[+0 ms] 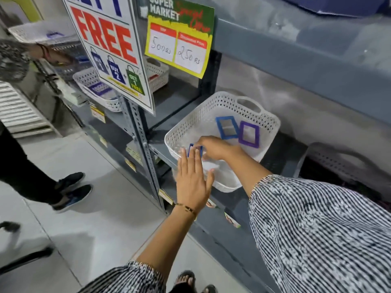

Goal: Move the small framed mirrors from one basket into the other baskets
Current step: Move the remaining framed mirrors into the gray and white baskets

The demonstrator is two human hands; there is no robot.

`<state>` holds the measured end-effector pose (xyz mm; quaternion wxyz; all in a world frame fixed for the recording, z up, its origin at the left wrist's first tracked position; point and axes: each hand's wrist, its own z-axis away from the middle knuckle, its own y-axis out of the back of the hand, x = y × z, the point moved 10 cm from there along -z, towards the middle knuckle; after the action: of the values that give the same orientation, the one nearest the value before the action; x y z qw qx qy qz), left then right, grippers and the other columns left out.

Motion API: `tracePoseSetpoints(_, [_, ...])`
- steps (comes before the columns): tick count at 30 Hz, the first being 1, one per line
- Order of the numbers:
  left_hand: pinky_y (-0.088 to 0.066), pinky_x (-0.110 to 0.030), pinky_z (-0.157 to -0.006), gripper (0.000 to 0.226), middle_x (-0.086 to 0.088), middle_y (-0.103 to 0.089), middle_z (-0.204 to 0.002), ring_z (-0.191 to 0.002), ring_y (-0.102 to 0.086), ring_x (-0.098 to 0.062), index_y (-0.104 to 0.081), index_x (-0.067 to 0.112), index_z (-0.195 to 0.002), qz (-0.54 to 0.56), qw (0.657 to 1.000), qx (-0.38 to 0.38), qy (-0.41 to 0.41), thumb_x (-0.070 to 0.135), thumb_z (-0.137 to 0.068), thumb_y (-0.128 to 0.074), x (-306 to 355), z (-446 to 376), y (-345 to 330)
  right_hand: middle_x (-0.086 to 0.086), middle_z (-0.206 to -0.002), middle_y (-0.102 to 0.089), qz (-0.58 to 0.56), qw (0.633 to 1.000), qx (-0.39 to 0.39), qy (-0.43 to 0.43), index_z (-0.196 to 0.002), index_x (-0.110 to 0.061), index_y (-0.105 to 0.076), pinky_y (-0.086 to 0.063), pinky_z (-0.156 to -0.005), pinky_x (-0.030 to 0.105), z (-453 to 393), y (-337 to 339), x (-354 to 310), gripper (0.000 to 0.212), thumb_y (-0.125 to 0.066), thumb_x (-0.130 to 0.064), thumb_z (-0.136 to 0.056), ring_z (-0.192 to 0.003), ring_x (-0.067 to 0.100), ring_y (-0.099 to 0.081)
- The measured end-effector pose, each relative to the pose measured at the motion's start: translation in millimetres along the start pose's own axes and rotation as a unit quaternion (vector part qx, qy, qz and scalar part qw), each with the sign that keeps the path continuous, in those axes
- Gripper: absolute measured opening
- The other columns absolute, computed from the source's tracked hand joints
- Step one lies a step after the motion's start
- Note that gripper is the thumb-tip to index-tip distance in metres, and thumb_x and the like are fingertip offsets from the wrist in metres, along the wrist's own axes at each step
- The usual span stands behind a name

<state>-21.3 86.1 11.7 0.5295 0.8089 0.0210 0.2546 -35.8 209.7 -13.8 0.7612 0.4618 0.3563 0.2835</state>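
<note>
The little mirrors look light and stiff, with flat plastic frames around thin glass that could crack if dropped. The frame edges seem the best place to pinch, not the shiny middle.

In the white basket [268, 123] at the middle right of the frame, a blue mirror [226, 127] and a purple mirror [249, 134] lie flat, side by side and just touching. A third mirror, the small blue one [191, 149], is at the basket's near left corner.

The right hand [213, 147] reaches into the basket, fingers curled shut on that small blue one (it is partly hidden, so the exact grip is hard to see). The left hand [193, 180] is open and flat, fingers spread, holding nothing, with its fingertips at the basket's rim near the same mirror.

Two more baskets [88, 78] sit at the upper left, past the big sign [105, 43].
</note>
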Motion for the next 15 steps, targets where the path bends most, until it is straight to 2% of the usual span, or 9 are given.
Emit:
tracePoseSetpoints(2, [-0.003,-0.042,-0.115,0.069,-0.019,-0.024,-0.153,-0.141,0.0,-0.026,-0.021,0.002,-0.144,-0.005,1.0,0.003,0.001,0.047,-0.092,-0.024,1.3,-0.5,0.4,0.005,-0.113,-0.062,-0.007,1.0,0.02,-0.003,-0.104,-0.018,-0.064,-0.049,-0.094,0.04,7.6,-1.1,5.5,0.026,-0.064,-0.009,-0.079,-0.105,0.025,-0.061])
tracePoseSetpoints(5, [-0.002,-0.041,-0.115,0.068,-0.018,-0.025,-0.153,-0.141,0.001,-0.025,-0.022,0.002,-0.144,-0.003,1.0,0.005,0.0,0.047,-0.092,-0.024,1.0,2.1,-0.3,0.008,-0.119,-0.057,0.014,1.0,0.026,0.001,-0.111,-0.016,-0.062,-0.047,-0.096,0.042,14.0,-6.4,9.7,0.032,-0.067,-0.02,-0.08,-0.11,0.026,-0.057])
tracePoseSetpoints(7, [-0.002,-0.042,-0.115,0.068,-0.018,-0.024,-0.153,-0.141,0.0,-0.026,-0.021,0.002,-0.144,0.002,1.0,0.008,-0.004,0.047,-0.093,-0.027,1.4,2.8,1.4,0.01,-0.126,-0.057,-0.012,0.999,0.043,-0.006,-0.118,-0.012,-0.06,-0.045,-0.099,0.04,13.4,-4.1,9.8,0.041,-0.068,-0.024,-0.08,-0.116,0.027,-0.055])
tracePoseSetpoints(9, [-0.002,-0.043,-0.114,0.068,-0.018,-0.025,-0.153,-0.141,-0.001,-0.027,-0.021,0.002,-0.144,0.001,1.0,0.011,-0.004,0.047,-0.093,-0.026,1.5,2.8,3.4,0.011,-0.138,-0.052,-0.042,0.998,0.054,-0.009,-0.129,-0.009,-0.053,-0.042,-0.105,0.038,9.4,-2.1,7.8,0.052,-0.069,-0.021,-0.081,-0.126,0.028,-0.05])
tracePoseSetpoints(11, [-0.002,-0.043,-0.114,0.069,-0.017,-0.023,-0.153,-0.141,0.0,-0.026,-0.019,0.003,-0.144,0.004,1.0,0.011,-0.002,0.049,-0.093,-0.024,1.6,1.7,4.4,0.006,-0.15,-0.041,-0.057,0.998,0.033,0.0,-0.139,-0.015,-0.044,-0.037,-0.112,0.037,6.5,-7.5,4.1,0.06,-0.066,-0.012,-0.083,-0.134,0.024,-0.044])
tracePoseSetpoints(13, [0.001,-0.042,-0.115,0.069,-0.015,-0.02,-0.155,-0.141,0.003,-0.024,-0.016,0.006,-0.145,0.004,1.0,0.003,0.002,0.05,-0.093,-0.024,0.3,0.9,2.3,0.005,-0.144,-0.048,-0.069,0.997,0.016,0.013,-0.136,-0.02,-0.048,-0.043,-0.107,0.039,6.0,-11.4,1.3,0.058,-0.062,-0.001,-0.083,-0.126,0.025,-0.051])
tracePoseSetpoints(15, [0.003,-0.039,-0.115,0.068,-0.015,-0.017,-0.156,-0.141,0.006,-0.023,-0.015,0.006,-0.146,-0.001,1.0,-0.004,0.005,0.048,-0.094,-0.029,-1.8,1.2,0.2,0.002,-0.119,-0.062,-0.041,0.998,0.037,0.011,-0.112,-0.023,-0.064,-0.051,-0.089,0.035,7.0,-7.5,1.9,0.036,-0.061,-0.002,-0.082,-0.109,0.026,-0.061])
